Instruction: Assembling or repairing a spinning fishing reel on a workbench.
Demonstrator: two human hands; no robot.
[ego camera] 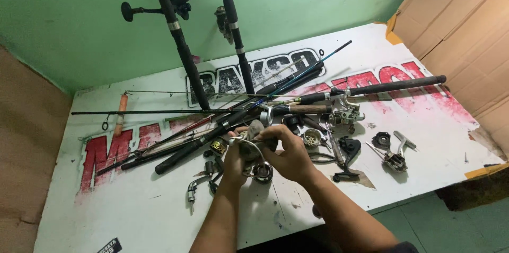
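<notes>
Both my hands hold a dark fishing reel (pixel 256 153) with a wire bail arm, just above the white banner-covered table (pixel 132 205). My left hand (pixel 233 164) grips its lower body from the left. My right hand (pixel 286 152) wraps over its top and right side, fingers curled on it. Loose reel parts lie around my hands: a gold spool (pixel 218 146), a silver handle piece (pixel 192 191) and a round metal spool (pixel 312 137).
Several fishing rods (pixel 222 120) lie crossed over the table's middle. Two rods with reels (pixel 175 25) lean against the green wall. A rod with a silver reel (pixel 344 111) lies right of centre. Black reel pieces (pixel 395 160) and pliers sit right. Cardboard (pixel 466 30) stands at right.
</notes>
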